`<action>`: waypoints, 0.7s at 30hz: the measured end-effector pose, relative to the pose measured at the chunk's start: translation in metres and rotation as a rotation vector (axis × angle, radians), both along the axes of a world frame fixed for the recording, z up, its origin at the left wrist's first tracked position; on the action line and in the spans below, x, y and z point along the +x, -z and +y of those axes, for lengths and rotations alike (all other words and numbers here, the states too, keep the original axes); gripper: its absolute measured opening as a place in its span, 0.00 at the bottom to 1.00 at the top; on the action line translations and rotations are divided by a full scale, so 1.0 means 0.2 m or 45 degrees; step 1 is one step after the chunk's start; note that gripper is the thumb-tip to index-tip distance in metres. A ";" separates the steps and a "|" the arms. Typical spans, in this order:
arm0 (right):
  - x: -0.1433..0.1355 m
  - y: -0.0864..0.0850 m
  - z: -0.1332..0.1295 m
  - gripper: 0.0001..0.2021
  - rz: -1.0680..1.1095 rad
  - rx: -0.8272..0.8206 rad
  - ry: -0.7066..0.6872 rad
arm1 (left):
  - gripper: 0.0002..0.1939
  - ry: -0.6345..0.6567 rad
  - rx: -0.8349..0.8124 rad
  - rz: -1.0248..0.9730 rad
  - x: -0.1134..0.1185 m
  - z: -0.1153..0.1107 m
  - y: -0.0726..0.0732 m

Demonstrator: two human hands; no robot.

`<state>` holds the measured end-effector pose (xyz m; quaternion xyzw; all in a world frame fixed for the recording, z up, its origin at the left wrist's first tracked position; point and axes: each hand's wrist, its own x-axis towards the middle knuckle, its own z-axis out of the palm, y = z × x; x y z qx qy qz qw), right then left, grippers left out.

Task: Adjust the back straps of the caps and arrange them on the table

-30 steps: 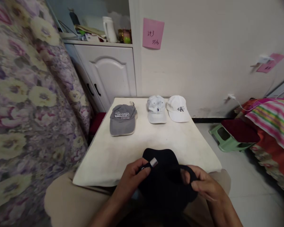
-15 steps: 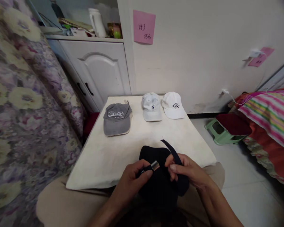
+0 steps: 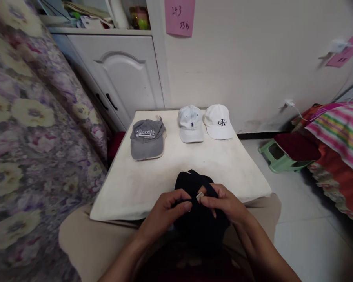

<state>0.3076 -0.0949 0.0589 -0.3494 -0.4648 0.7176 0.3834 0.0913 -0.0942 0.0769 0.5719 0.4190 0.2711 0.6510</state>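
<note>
While both of your hands work at the lower centre of the frame, the black cap (image 3: 195, 225) sits between them, its brim over the near edge of the counter (image 3: 141, 184) and its crown toward your lap. Your left hand (image 3: 171, 205) is closed in a pinch on a dark part of the cap's back, thumb and forefinger together. Your right hand (image 3: 225, 201) grips the dark strap (image 3: 209, 188) and the small metal buckle (image 3: 199, 196), which shows pale between your fingertips. The strap's loose end points toward the middle of the frame, above the brim. Your 2 hands are near each other but apart; the black fabric hides the finer folds.

Farther up the frame, 3 more caps rest on the counter. At centre left you have the gray cap (image 3: 147, 141), with white "Always" lettering, its brim toward you. Right of centre is the pale blue cap (image 3: 191, 124), with a small dark emblem, and just beside it the white cap (image 3: 218, 122), marked with dark letters.

Your beige trousers (image 3: 85, 235) show at the lower left, below the counter. A floral curtain (image 3: 20, 137) fills the left side, a white cabinet (image 3: 120, 74) stands at the upper left, and a green stool (image 3: 278, 158) with a dark red top is at the right.
</note>
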 end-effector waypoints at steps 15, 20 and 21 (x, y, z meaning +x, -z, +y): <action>-0.08 -0.01 0.01 0.11 -0.106 0.084 0.091 | 0.08 -0.112 0.311 0.315 -0.01 -0.05 -0.08; -0.09 -0.01 0.00 0.11 -0.174 0.133 0.058 | 0.10 -0.162 0.189 0.213 0.00 -0.05 -0.04; -0.09 0.00 0.00 0.11 -0.177 0.133 0.047 | 0.10 -0.167 0.160 0.174 -0.01 -0.04 -0.03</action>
